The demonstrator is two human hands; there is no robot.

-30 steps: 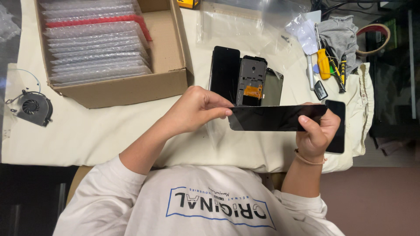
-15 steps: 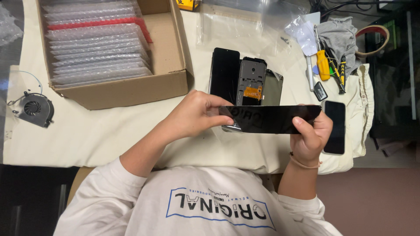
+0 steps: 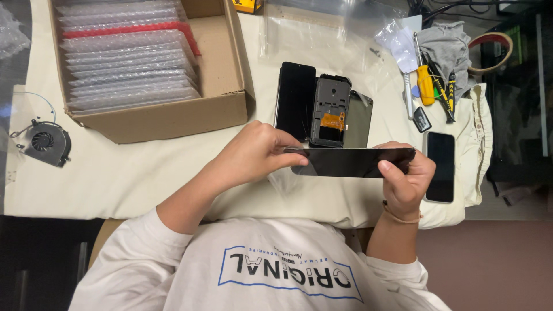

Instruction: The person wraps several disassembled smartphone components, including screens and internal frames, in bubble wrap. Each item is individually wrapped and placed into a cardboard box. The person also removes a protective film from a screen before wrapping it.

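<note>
Black glass screen panel (image 3: 351,162) held flat and crosswise above the cream cloth (image 3: 115,178), between both hands at frame centre. Left hand (image 3: 253,152) at 9 o'clock of the panel, thumb and bunched fingertips pinching its left end. Right hand (image 3: 406,181) at 3 o'clock, thumb on the near face, other fingers curled behind the right end. At 12 o'clock, just beyond the panel, 1 dark phone screen (image 3: 295,98) and 1 bare phone frame (image 3: 330,109) side by side. At 3 o'clock, a black phone (image 3: 440,166) lying flat. At 10 o'clock, a cardboard box (image 3: 224,63) of bubble-wrapped packs (image 3: 129,63). At 1 o'clock, a yellow-handled screwdriver (image 3: 426,83). At far 9 o'clock, a small fan (image 3: 45,143).
</note>
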